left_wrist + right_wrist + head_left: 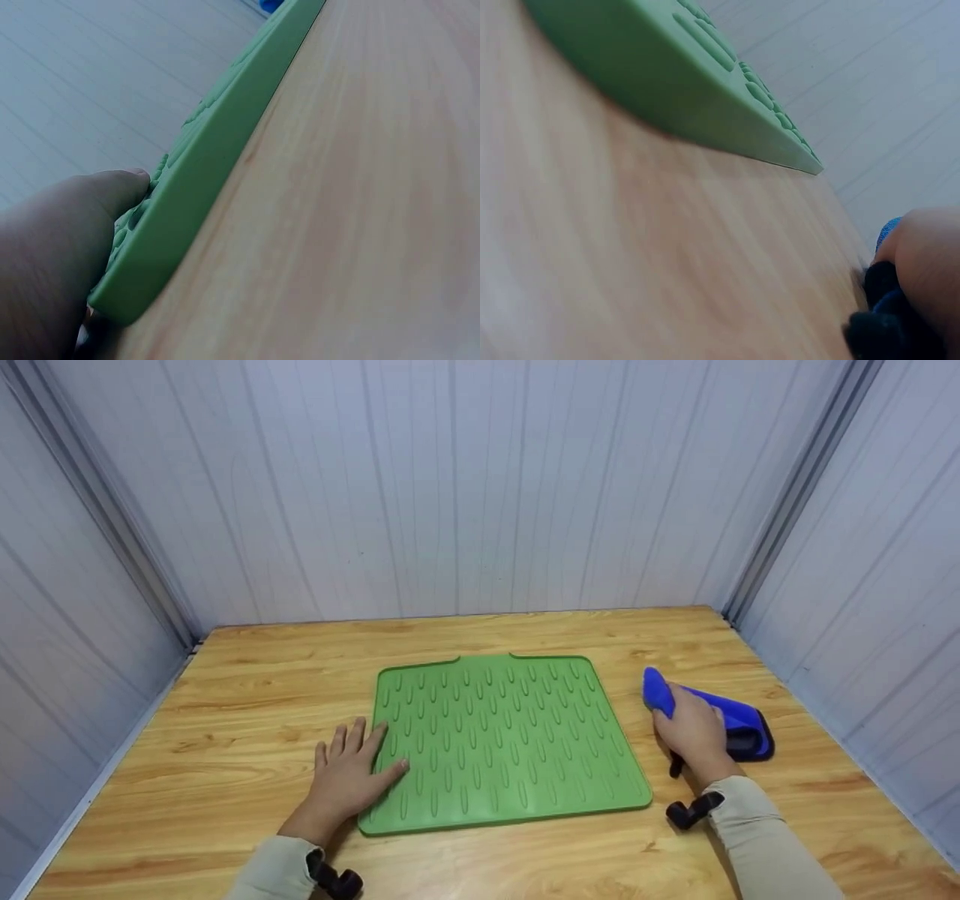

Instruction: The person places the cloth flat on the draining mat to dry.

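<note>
A green mat [495,742] with raised oval ridges and a notch in its far rim lies flat on the table. My left hand [346,780] rests at its left edge, fingers spread, with the thumb over the ridged surface. In the left wrist view, the thumb [112,191] touches the top of the mat's thick green side [202,172]. Right of the mat, my right hand [691,729] grips a bunched blue cloth [739,711] with a black border. Part of the cloth sticks up past the fingers. The right wrist view catches only its dark part [889,330] beside the hand.
The wood-grain table [247,720] is enclosed by pale panel walls [480,495] at the back and both sides. Black wrist mounts [694,811] sit on both sleeves. Bare wood shows between the mat and the cloth.
</note>
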Demonstrator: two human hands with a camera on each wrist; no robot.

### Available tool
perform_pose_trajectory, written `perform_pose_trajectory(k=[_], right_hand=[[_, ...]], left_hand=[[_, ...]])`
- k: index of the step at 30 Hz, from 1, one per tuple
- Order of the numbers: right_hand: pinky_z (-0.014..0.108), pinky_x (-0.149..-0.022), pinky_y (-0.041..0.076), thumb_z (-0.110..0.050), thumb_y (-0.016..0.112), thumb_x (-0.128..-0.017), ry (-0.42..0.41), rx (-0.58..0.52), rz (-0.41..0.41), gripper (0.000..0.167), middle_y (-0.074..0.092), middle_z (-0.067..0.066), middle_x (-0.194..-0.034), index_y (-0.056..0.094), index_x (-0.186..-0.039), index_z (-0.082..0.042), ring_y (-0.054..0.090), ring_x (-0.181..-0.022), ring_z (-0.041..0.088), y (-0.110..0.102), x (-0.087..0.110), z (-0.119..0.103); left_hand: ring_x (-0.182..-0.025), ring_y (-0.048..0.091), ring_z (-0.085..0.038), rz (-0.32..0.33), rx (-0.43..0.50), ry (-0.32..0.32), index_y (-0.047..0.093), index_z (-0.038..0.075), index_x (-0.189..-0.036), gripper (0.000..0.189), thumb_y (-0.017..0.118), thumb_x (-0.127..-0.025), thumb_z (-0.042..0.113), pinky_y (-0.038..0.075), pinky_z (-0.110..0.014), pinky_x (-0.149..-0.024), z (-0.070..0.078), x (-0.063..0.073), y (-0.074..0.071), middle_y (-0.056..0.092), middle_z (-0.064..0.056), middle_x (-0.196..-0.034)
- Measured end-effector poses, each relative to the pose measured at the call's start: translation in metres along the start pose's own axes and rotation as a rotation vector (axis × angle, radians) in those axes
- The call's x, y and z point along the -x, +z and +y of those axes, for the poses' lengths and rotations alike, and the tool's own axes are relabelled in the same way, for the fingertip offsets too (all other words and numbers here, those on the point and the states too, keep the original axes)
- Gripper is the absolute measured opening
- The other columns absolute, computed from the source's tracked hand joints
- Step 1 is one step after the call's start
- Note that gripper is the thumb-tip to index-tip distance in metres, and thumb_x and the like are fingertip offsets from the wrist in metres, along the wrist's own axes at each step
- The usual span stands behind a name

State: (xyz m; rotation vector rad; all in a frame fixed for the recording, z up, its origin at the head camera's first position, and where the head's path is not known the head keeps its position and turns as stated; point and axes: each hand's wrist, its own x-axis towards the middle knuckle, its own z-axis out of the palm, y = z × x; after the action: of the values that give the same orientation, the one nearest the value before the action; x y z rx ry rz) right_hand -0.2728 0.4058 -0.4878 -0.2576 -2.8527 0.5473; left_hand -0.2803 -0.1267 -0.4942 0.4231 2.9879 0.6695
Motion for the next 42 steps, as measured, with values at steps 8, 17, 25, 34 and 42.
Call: perform_pose_trajectory(k=[8,17,25,34,42], right_hand=[[0.069,-0.108,0.024,-0.025,0.056,-0.099,-0.004,0.001,0.004,0.061,0.051,0.032,-0.142,0.041,-0.152,0.002,0.047,-0.129,0.053,0.005,-0.002,-0.006],[0.067,-0.105,0.033,-0.023,0.056,-0.1,-0.012,-0.018,0.026,0.055,0.055,0.032,-0.137,0.047,-0.148,0.002,0.052,-0.124,0.053,0.0,-0.001,-0.006],[0.064,-0.087,0.048,-0.023,0.058,-0.1,0.009,-0.064,0.118,0.04,0.065,0.027,-0.124,0.059,-0.134,-0.002,0.062,-0.108,0.049,-0.02,0.0,-0.004],[0.064,-0.085,0.049,-0.021,0.061,-0.097,0.026,-0.14,0.248,0.046,0.063,0.031,-0.125,0.056,-0.139,-0.002,0.062,-0.106,0.05,-0.039,0.002,-0.015],[0.067,-0.089,0.046,-0.018,0.064,-0.096,-0.016,-0.178,0.33,0.045,0.063,0.031,-0.124,0.058,-0.137,-0.001,0.059,-0.111,0.051,-0.044,0.004,-0.035]], left_hand=[[-0.152,-0.002,-0.048,0.005,-0.003,-0.009,0.028,0.012,-0.161,0.089,0.049,-0.095,0.068,-0.006,-0.07,-0.114,-0.006,0.004,-0.003,0.012,-0.023,-0.166],[-0.152,0.0,-0.049,0.014,-0.005,-0.008,0.03,0.012,-0.16,0.088,0.05,-0.095,0.068,-0.004,-0.07,-0.115,-0.004,0.003,0.0,0.014,-0.023,-0.166],[-0.152,0.002,-0.048,0.023,0.0,0.002,0.031,0.012,-0.16,0.088,0.051,-0.095,0.068,-0.003,-0.069,-0.115,0.0,-0.002,0.004,0.016,-0.023,-0.166],[-0.152,0.004,-0.048,0.035,-0.001,0.016,0.033,0.012,-0.159,0.085,0.053,-0.095,0.064,-0.002,-0.069,-0.115,0.002,-0.002,0.002,0.018,-0.023,-0.165],[-0.152,0.003,-0.047,0.03,-0.007,0.005,0.033,0.013,-0.16,0.086,0.051,-0.095,0.066,-0.002,-0.069,-0.115,-0.001,0.0,0.002,0.017,-0.022,-0.166]])
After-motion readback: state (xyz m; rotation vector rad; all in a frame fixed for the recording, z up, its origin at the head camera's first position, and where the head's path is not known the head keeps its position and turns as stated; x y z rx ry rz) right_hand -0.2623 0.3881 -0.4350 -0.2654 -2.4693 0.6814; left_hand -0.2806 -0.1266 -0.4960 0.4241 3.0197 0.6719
